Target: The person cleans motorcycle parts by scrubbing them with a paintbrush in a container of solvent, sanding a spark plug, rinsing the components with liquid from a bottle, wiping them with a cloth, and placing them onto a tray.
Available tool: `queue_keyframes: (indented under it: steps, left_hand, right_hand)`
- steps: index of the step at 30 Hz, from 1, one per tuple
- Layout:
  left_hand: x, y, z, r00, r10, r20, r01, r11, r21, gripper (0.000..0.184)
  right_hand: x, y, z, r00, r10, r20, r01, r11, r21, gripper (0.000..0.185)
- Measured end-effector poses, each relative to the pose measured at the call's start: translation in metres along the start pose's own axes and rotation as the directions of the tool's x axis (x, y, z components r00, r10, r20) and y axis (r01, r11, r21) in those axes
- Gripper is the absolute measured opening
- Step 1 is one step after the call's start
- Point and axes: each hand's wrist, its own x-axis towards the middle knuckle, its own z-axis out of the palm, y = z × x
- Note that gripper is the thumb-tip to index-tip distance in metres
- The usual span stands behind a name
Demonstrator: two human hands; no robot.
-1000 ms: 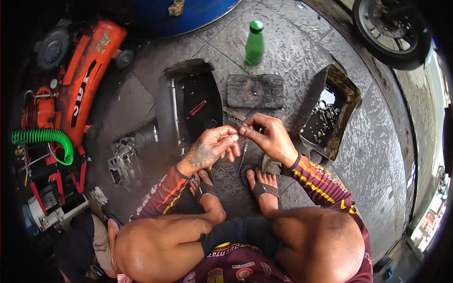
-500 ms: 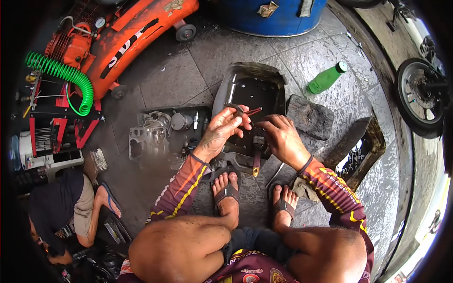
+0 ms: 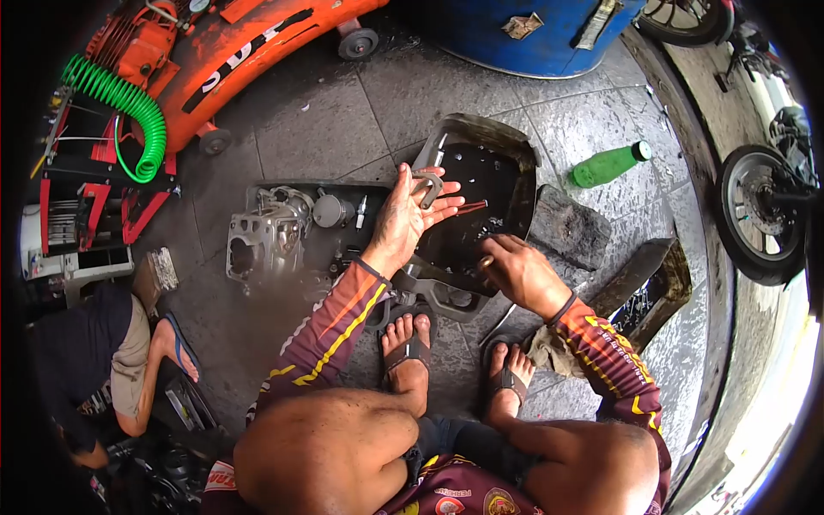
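Note:
My left hand (image 3: 408, 210) is palm up over the black pan (image 3: 534, 202), its fingers spread. A small curved grey metal part (image 3: 429, 187) rests across these fingers. Just past the fingertips a thin reddish rod (image 3: 472, 207) shows; whether it lies in the pan or touches the hand I cannot tell. Over the pan's near right side, my right hand (image 3: 525, 273) is closed around a brush, of which only the brown handle end (image 3: 487, 261) shows. Dark liquid with pale bits lies in the pan.
To the left, a tray (image 3: 343, 187) holds an engine casing (image 3: 273, 232), a piston (image 3: 331, 210) and a spark plug (image 3: 361, 212). A green bottle (image 3: 608, 166), a dark block (image 3: 571, 230) and another cut container (image 3: 635, 275) stand right. Another person (image 3: 94, 360) sits at left.
My left hand has opened from a pinch to a flat palm under the metal part. My right hand has moved down and right, the brush handle turning end-on. The camera view has shifted slightly.

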Motion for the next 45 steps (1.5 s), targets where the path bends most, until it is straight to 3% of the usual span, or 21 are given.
queue_keyframes:
  steps: [2, 4, 6, 7, 10, 12, 14, 15, 18, 19, 20, 26, 28, 29, 30, 32, 35, 38, 40, 42, 45]
  left_hand:
    - [0.003, -0.006, 0.000, 0.985, -0.057, -0.164, 0.053, 0.998, -0.029, 0.058]
    - [0.004, -0.009, 0.005, 0.986, -0.050, -0.157, 0.050, 0.999, -0.009, 0.059]
    - [0.002, -0.016, 0.009, 0.987, -0.061, -0.152, 0.064, 0.998, 0.014, 0.059]
    - [0.002, -0.020, 0.012, 0.989, -0.083, -0.119, 0.083, 0.997, -0.008, 0.060]
    - [0.007, -0.033, 0.021, 0.992, -0.108, -0.066, 0.107, 0.994, -0.007, 0.062]
    - [0.010, -0.040, 0.027, 0.978, -0.191, -0.083, 0.182, 0.978, -0.106, 0.064]
    - [0.014, -0.050, 0.023, 0.967, -0.213, -0.138, 0.195, 0.972, -0.132, 0.065]
    - [0.014, -0.051, 0.017, 0.970, -0.222, -0.103, 0.209, 0.971, -0.118, 0.063]
    - [0.012, -0.059, 0.006, 0.960, -0.262, -0.097, 0.251, 0.961, -0.114, 0.061]
    - [0.012, -0.061, 0.006, 0.951, -0.287, -0.114, 0.266, 0.949, -0.169, 0.061]
    - [0.013, -0.062, 0.007, 0.942, -0.310, -0.127, 0.277, 0.935, -0.220, 0.061]
    - [0.010, -0.063, 0.001, 0.937, -0.340, -0.078, 0.309, 0.914, -0.264, 0.059]
    - [0.011, -0.063, -0.004, 0.962, -0.272, -0.032, 0.259, 0.942, -0.215, 0.059]
    - [0.011, -0.065, -0.005, 0.940, -0.323, -0.112, 0.296, 0.932, -0.210, 0.061]
    - [0.009, -0.061, 0.009, 0.936, -0.308, -0.167, 0.286, 0.947, -0.147, 0.066]
    - [0.006, -0.061, 0.013, 0.923, -0.373, -0.096, 0.355, 0.921, -0.163, 0.069]
    - [0.008, -0.063, 0.006, 0.916, -0.392, -0.083, 0.371, 0.909, -0.191, 0.067]
    - [0.010, -0.072, -0.016, 0.940, -0.326, -0.100, 0.300, 0.931, -0.208, 0.067]
    - [0.005, -0.064, -0.004, 0.936, -0.311, -0.167, 0.282, 0.943, -0.176, 0.056]
    - [-0.001, -0.056, 0.015, 0.935, -0.305, -0.181, 0.283, 0.949, -0.139, 0.054]
    - [0.002, -0.063, 0.007, 0.959, -0.278, -0.053, 0.269, 0.953, -0.142, 0.054]
  right_hand:
    - [0.001, 0.004, -0.005, 0.989, 0.146, -0.010, -0.142, 0.976, 0.167, 0.022]
    - [0.008, 0.000, -0.017, 0.980, 0.154, -0.126, -0.122, 0.965, 0.232, 0.018]
    - [0.010, -0.001, -0.024, 0.876, 0.215, -0.433, -0.035, 0.921, 0.388, 0.015]
    - [0.012, -0.004, -0.027, 0.834, 0.320, -0.449, -0.039, 0.847, 0.530, 0.015]
    - [0.018, -0.016, -0.027, 0.798, 0.288, -0.530, 0.114, 0.790, 0.602, 0.019]
    - [0.020, -0.014, -0.027, 0.877, 0.110, -0.467, 0.094, 0.915, 0.393, 0.024]
    - [0.016, -0.015, -0.015, 0.912, 0.060, -0.406, 0.110, 0.918, 0.381, 0.023]
    - [0.009, -0.017, -0.015, 0.970, 0.116, -0.216, -0.002, 0.885, 0.465, 0.022]
    - [0.007, -0.019, -0.018, 0.953, 0.126, -0.274, 0.054, 0.823, 0.566, 0.021]
    - [0.010, -0.017, -0.015, 0.910, 0.162, -0.381, 0.102, 0.803, 0.587, 0.022]
    - [0.013, -0.011, -0.019, 0.887, 0.061, -0.458, 0.154, 0.895, 0.418, 0.024]
    - [0.002, -0.017, -0.008, 0.975, 0.055, -0.213, 0.065, 0.855, 0.514, 0.024]
    - [-0.002, -0.016, -0.013, 0.976, 0.167, -0.139, -0.040, 0.768, 0.639, 0.018]
    - [-0.001, -0.016, -0.014, 0.948, 0.223, -0.228, -0.006, 0.727, 0.687, 0.016]
    - [0.005, -0.011, -0.011, 0.910, 0.166, -0.381, 0.110, 0.787, 0.606, 0.016]
    - [0.010, -0.006, -0.012, 0.894, 0.109, -0.435, 0.127, 0.869, 0.479, 0.019]
    - [0.006, -0.013, -0.005, 0.965, 0.088, -0.246, 0.054, 0.853, 0.519, 0.023]
    - [0.002, -0.017, -0.013, 0.969, 0.113, -0.220, 0.054, 0.772, 0.633, 0.021]
    - [0.003, -0.014, -0.010, 0.923, 0.257, -0.288, 0.026, 0.703, 0.711, 0.018]
    - [0.007, -0.008, -0.006, 0.903, 0.203, -0.378, 0.052, 0.822, 0.567, 0.021]
    - [0.001, -0.023, -0.009, 0.965, 0.156, -0.209, 0.024, 0.746, 0.665, 0.020]
